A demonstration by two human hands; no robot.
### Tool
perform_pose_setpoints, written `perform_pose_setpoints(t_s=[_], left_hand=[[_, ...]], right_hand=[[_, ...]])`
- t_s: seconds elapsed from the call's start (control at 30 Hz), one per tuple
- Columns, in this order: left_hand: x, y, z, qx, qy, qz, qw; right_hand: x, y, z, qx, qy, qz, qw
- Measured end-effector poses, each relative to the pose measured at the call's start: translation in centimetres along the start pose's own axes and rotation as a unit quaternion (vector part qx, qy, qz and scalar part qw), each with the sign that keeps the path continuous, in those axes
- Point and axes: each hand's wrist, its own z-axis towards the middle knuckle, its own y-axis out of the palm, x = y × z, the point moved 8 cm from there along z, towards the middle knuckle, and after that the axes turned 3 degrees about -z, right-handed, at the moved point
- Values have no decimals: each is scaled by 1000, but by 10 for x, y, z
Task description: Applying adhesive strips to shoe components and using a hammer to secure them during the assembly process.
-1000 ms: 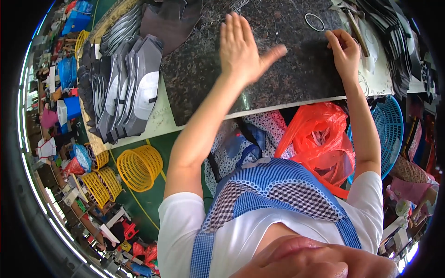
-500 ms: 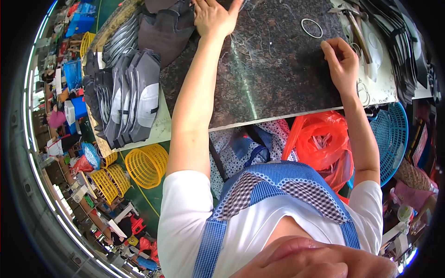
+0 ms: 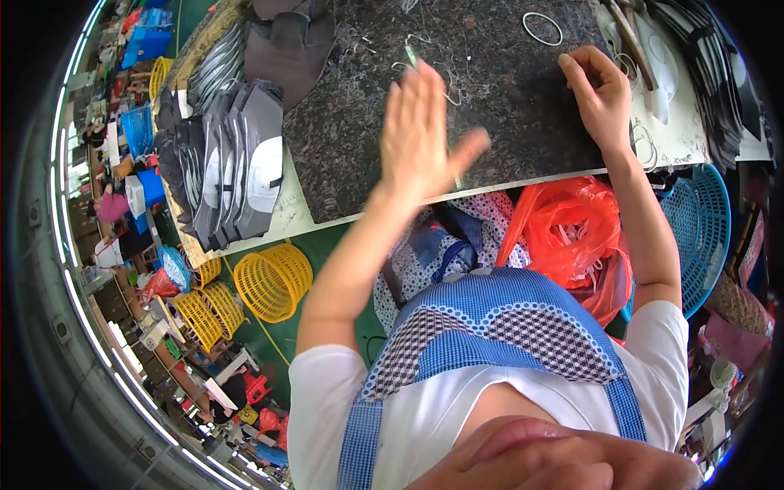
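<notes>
My left hand (image 3: 416, 135) is above the front part of a dark, speckled board (image 3: 498, 122), with its fingers stretched out and its thumb spread. Nothing is in it, though motion blurs it slightly. My right hand (image 3: 603, 98) rests at the board's right side, fingers curled and thumb near the index finger. Whatever it may hold is hidden. Just beyond it lies a thin white loop (image 3: 523, 24). Loose pale threads (image 3: 454, 96) lie on the board beyond my left hand. Dark grey cut pieces (image 3: 290, 57) lie at its far left.
Stacked grey-and-white pieces (image 3: 245, 167) stand left; dark stacked pieces (image 3: 714, 90) stand right. A wooden-handled tool (image 3: 635, 45) lies near my right hand. Below the table edge are a red plastic bag (image 3: 563, 212), a blue basket (image 3: 702, 237) and a yellow basket (image 3: 273, 282).
My left hand has drawn back from the dark pieces at the far edge toward me, and is raised with fingers spread. My right hand has kept nearly the same pose and place.
</notes>
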Motion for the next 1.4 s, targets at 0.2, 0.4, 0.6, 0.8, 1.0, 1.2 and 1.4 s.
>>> perform_pose_setpoints(t_s=[0.2,0.4,0.6,0.8,1.0,1.2,1.4], left_hand=[[-98,-39,133,96,-245,49,963],[10,-5,69,151,-25,-34,988],[64,-9,0,91,33,-65,993],[61,-9,-50,-5,36,-50,998],[-72,-22,75,171,-100,1,980],[38,1,62,140,26,-12,990],[89,-7,-51,36,103,-105,988]], right_hand=[[-3,9,6,-1,-13,-2,1000],[-6,8,10,-6,-18,2,1000],[-4,8,8,13,-43,-53,998],[1,1,3,26,-26,-41,998],[-11,10,6,20,-21,-27,999],[-6,8,11,13,-56,-22,998],[-9,5,7,16,-53,-143,988]])
